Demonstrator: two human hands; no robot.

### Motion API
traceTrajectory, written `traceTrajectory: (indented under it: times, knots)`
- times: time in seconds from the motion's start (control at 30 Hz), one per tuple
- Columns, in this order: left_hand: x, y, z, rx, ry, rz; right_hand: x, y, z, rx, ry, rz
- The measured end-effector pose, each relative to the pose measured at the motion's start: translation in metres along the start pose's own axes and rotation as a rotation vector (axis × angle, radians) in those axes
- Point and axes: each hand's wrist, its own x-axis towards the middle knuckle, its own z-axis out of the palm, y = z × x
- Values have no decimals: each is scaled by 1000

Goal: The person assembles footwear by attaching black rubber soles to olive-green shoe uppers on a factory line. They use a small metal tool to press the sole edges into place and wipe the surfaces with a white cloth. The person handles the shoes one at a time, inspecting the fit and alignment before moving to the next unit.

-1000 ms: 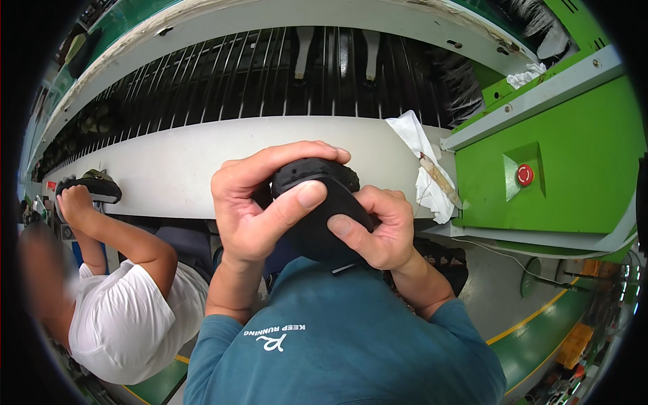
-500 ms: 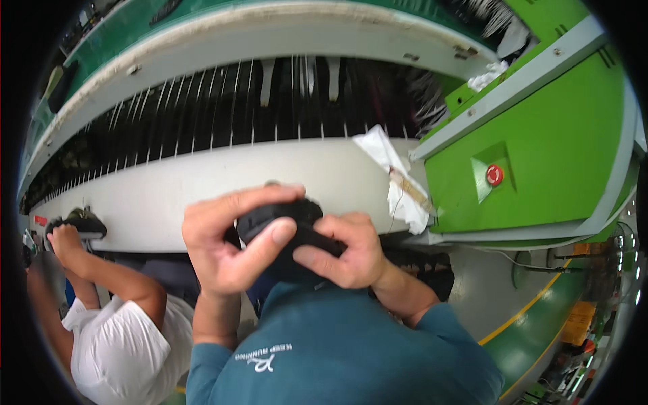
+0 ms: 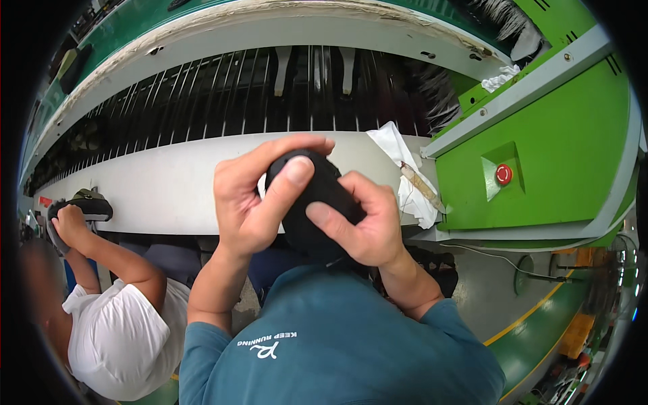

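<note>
A black shoe (image 3: 312, 226), mostly covered by my fingers, is held up in front of my chest, above the near edge of the white ledge. My left hand (image 3: 246, 202) wraps around its upper left end, thumb pressed on the near face and fingers over the top. On its right side my right hand (image 3: 372, 226) grips with the thumb on the near face and the fingers curled behind. The shoe's far side and lower end are hidden or dark.
Beyond the white ledge (image 3: 182, 162) runs a rack of metal rods (image 3: 233, 94) carrying shoes. A white cloth (image 3: 390, 145) and a wrapped-handle tool (image 3: 420, 182) lie at right, beside a green panel (image 3: 547, 148) with a red button (image 3: 504, 174). A co-worker (image 3: 121, 331) holds another shoe (image 3: 91, 206) at left.
Both hands and the black shoe have moved up and a little right, farther over the white ledge. More of the shoe's near face shows between my hands.
</note>
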Motion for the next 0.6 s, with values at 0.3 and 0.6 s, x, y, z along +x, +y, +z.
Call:
traceTrajectory:
  times: [0.3,0.6]
  knots:
    - [20,-73,17,-650,13,-153,52,11,7,-30,147,-15]
    - [23,-87,20,-564,188,-126,64,15,7,-100,161,-3]
